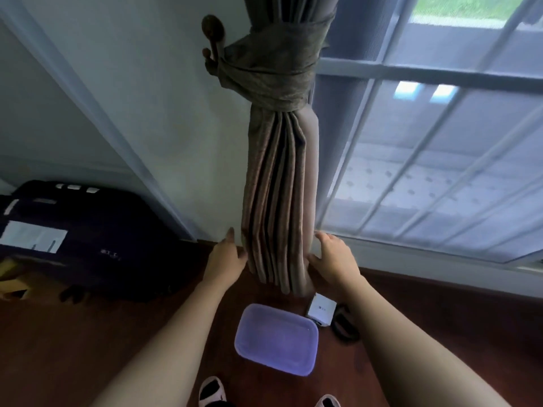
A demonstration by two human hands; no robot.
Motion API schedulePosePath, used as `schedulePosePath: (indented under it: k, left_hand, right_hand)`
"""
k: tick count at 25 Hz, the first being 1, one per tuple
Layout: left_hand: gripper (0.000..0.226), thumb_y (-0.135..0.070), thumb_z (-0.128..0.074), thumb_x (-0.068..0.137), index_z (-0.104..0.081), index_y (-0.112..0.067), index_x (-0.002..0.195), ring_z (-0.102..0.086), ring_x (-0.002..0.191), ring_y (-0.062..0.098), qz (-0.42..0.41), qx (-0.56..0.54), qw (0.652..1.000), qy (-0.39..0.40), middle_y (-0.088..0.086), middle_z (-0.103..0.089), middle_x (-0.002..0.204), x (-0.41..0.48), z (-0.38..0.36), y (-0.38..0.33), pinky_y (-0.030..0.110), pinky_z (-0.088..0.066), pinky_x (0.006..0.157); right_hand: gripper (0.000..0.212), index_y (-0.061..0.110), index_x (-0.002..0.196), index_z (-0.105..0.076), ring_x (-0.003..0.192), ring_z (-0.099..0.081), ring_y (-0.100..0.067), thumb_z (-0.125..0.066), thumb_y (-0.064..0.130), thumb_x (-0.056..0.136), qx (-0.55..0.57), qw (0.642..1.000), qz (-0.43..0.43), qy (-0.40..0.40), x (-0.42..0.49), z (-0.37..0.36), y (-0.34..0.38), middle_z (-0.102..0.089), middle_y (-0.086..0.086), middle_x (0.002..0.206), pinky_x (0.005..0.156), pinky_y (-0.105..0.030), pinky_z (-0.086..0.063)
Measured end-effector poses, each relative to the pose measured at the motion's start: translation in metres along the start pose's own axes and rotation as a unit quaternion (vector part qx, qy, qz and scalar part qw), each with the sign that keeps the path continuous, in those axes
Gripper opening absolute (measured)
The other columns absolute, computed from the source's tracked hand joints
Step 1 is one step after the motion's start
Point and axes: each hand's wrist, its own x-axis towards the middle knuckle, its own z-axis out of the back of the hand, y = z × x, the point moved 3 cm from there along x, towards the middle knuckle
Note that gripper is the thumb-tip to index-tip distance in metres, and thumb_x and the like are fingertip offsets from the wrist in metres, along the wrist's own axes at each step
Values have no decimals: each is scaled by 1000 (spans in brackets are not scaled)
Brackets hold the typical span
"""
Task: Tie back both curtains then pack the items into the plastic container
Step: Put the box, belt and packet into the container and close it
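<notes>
1. Beside the window (440, 157), a brown curtain (279, 186) hangs gathered in tight folds, bound high up by a fabric tieback (273, 71) looped onto a dark wall hook (213, 33)
2. The left hand (226, 257) lies flat against the curtain's lower left edge, fingers straight; the right hand (335, 259) touches the lower right edge, fingers relaxed, neither one curled round the cloth
3. On the wooden floor (88, 348) below the hem sits the plastic container (277, 339), with a small white box (321, 309) and a black item (343, 324) just beside it on the right
4. A dark suitcase (82, 239) rests by the wall, well to the left
</notes>
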Motion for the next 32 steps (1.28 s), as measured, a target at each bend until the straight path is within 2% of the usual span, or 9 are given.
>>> schedulePosePath:
  k: [4,7,11,15,18,22,27,30,32]
  left_hand:
    - [58,-22,-50,93,-27,-14,146,-51,120,31,46,-7,999,-23,15,-49,136,-32,6,8,44,-47,96]
    - [56,-26,-47,95,-26,-16,147,-46,125,30,63,-12,998,-17,13,-43,142,-62,0,10,40,-43,101]
    - [55,-32,-44,96,-27,-16,146,-39,132,29,40,13,999,-9,11,-37,147,-87,-17,19,40,-38,105]
    - [56,-35,-44,96,-29,-14,145,-34,137,26,-10,35,999,13,8,-30,152,-118,-58,38,38,-34,107]
    - [56,-38,-41,97,-28,-15,146,-30,139,24,-2,41,999,33,5,-27,154,-138,-100,64,37,-31,108]
    - [56,-40,-37,98,-27,-14,146,-29,139,23,29,60,996,54,6,-27,153,-149,-166,113,35,-30,108]
    - [58,-41,-37,98,-26,-12,147,-32,138,24,49,84,994,44,7,-29,153,-107,-273,188,35,-32,107]
    - [58,-40,-38,97,-27,-10,146,-37,135,28,51,110,992,30,11,-33,150,-69,-333,235,38,-35,105]
    - [58,-40,-39,97,-28,-8,145,-40,131,31,52,117,992,16,14,-37,147,-37,-370,268,39,-38,102]
  right_hand:
    - [48,8,130,-45,119,-48,-30,-51,35,91,-27,1000,7,13,-21,9,-22,-52,-12,130,94,-38,-43]
    - [50,6,130,-43,119,-48,-31,-45,40,94,-12,1000,0,21,-45,3,-25,-50,-14,130,93,-39,-42]
    - [66,3,143,-26,140,-26,-25,-37,47,96,31,999,-3,26,-86,-28,-33,-30,-15,150,112,-34,-24]
    - [79,3,147,-16,144,-13,-25,-26,59,91,28,999,-34,18,-146,-70,-60,-16,-15,156,115,-33,-15]
    - [74,4,147,-13,144,-13,-23,-35,51,95,24,998,-43,27,-178,-108,-83,-14,-13,156,114,-31,-15]
    - [77,3,148,-11,145,-9,-21,-35,53,94,45,995,-73,46,-200,-177,-129,-13,-13,157,115,-31,-14]
    - [80,3,147,-7,145,-11,-24,-37,53,94,81,990,-106,44,-161,-298,-195,-12,-16,156,115,-33,-14]
    - [77,2,146,-16,140,-22,-26,-41,51,93,81,993,-82,29,-128,-375,-229,-24,-16,151,112,-34,-21]
    - [73,3,140,-29,128,-36,-28,-44,53,89,86,994,-67,2,-98,-423,-253,-39,-16,138,105,-36,-32]
